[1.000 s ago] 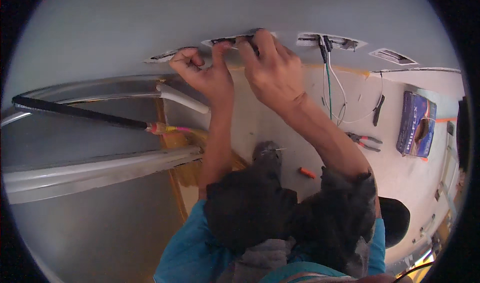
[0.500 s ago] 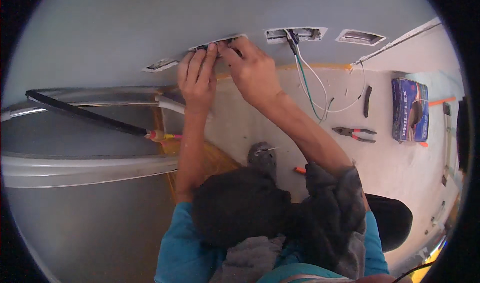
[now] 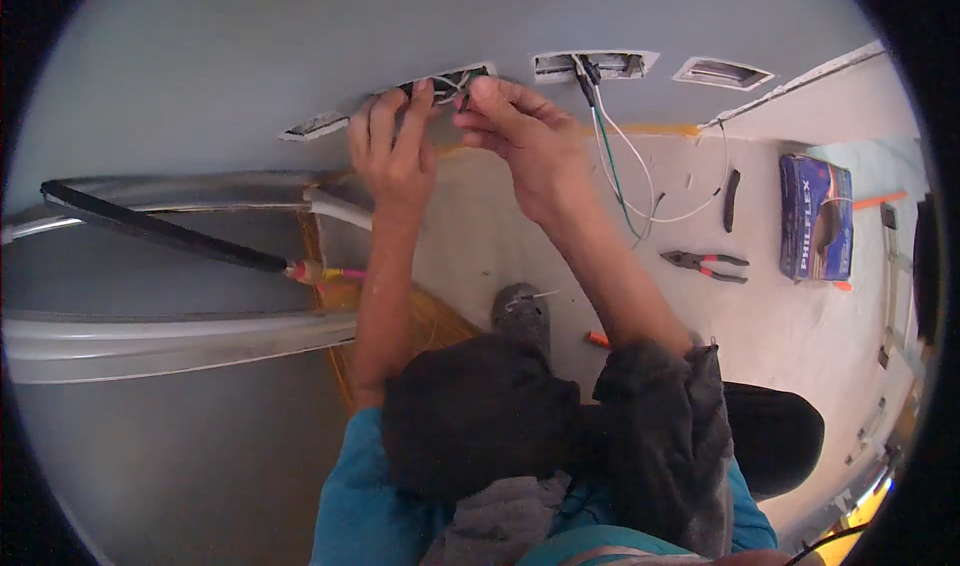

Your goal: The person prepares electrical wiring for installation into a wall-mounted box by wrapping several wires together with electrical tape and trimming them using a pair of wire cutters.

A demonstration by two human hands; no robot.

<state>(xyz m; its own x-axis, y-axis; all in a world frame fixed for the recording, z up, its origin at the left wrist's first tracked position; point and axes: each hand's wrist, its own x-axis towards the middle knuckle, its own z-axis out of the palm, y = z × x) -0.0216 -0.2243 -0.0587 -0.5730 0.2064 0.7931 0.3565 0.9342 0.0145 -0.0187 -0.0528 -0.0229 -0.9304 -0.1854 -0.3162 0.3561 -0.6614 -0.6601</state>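
My left hand (image 3: 393, 156) rests at the left part of a rectangular wall box opening (image 3: 484, 69), its fingers stretched and slightly apart against the lower edge. What its thumb touches is hidden. White wires (image 3: 450, 84) loop inside that opening, with some dark wire among them. My right hand (image 3: 540, 146) is at the opening's right end, thumb and fingers pinched on a short dark piece of wire. The fingers partly cover that wire.
To the right, another wall box (image 3: 640, 64) has white and green wires (image 3: 608, 146) hanging out. Pliers (image 3: 705, 264), a dark strip (image 3: 732, 201) and a blue wire box (image 3: 815, 216) lie on the floor. White pipes (image 3: 180, 341) and a black tube (image 3: 165, 228) extend at left.
My right hand has drawn back and turned at the opening's right end, exposing the white wires inside. My left hand has shifted slightly left, its fingers a little further apart.
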